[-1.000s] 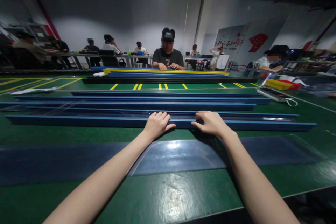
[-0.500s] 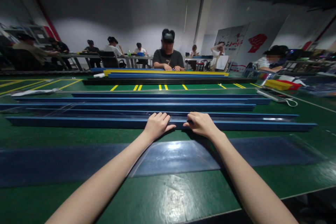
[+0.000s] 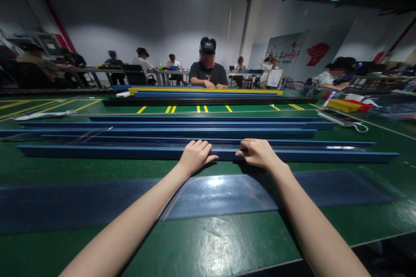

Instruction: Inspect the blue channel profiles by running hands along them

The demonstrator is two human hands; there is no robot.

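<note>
A long blue plastic channel strip (image 3: 107, 152) lies crosswise on the green table, nearest of several blue strips. My left hand (image 3: 196, 156) is closed over its front wall left of centre, fingers inside the channel and thumb along the front. My right hand (image 3: 258, 154) grips the same wall a little to the right, its fingers curled and partly hidden. A short stretch of blue wall shows between the hands. In front of the strip, under my forearms, lies a long clear plastic sheet (image 3: 224, 197), flat on the table.
Further blue strips (image 3: 211, 133) lie parallel behind. Beyond yellow table markings are a black strip (image 3: 156, 102) and a yellow strip (image 3: 208, 91). A co-worker (image 3: 208, 69) sits opposite. To the right are a white device with a strap (image 3: 341, 119) and a yellow tray (image 3: 344, 104).
The nearest blue strip has slid a little to the right. My right hand has shifted right with it, widening the gap between my hands; my left hand has hardly moved.
</note>
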